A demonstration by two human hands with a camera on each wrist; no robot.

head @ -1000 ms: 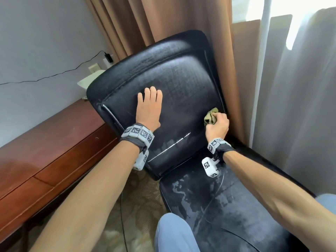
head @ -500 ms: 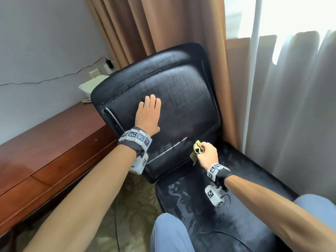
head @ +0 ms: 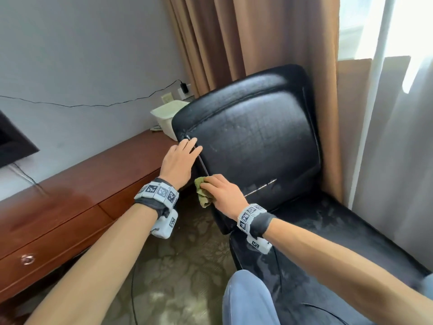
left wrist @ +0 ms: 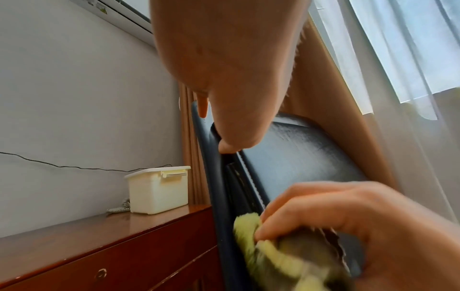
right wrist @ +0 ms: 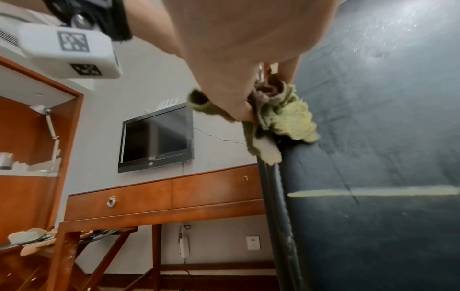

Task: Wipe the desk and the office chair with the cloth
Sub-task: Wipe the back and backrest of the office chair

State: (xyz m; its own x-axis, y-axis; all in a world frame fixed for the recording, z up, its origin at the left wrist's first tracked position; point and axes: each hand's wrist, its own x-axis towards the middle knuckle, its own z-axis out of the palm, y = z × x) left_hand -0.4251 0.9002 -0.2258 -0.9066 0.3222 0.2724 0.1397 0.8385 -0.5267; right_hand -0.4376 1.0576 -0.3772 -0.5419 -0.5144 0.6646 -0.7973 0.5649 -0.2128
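The black leather office chair (head: 257, 141) faces me, its seat (head: 328, 242) streaked with damp marks. My left hand (head: 187, 148) holds the left edge of the backrest, thumb on the front seam and fingers over the rim, as the left wrist view shows (left wrist: 219, 128). Just below it my right hand (head: 215, 186) grips a bunched green cloth (head: 202, 194) and presses it against the same edge. The cloth (right wrist: 288, 118) hangs over the rim in the right wrist view. The brown wooden desk (head: 70, 195) runs along the wall on the left.
A cream lidded box (head: 167, 116) and a coiled phone cord sit at the desk's far end, beside the chair. A wall-mounted TV (right wrist: 156, 139) hangs above the desk. Brown curtains (head: 246, 43) and sheer white ones stand behind and right of the chair. My knee (head: 248, 299) rests by the seat.
My right hand carried the cloth from the backrest's right side down and across to its left edge. My left hand left the backrest's front and took hold of the left rim.
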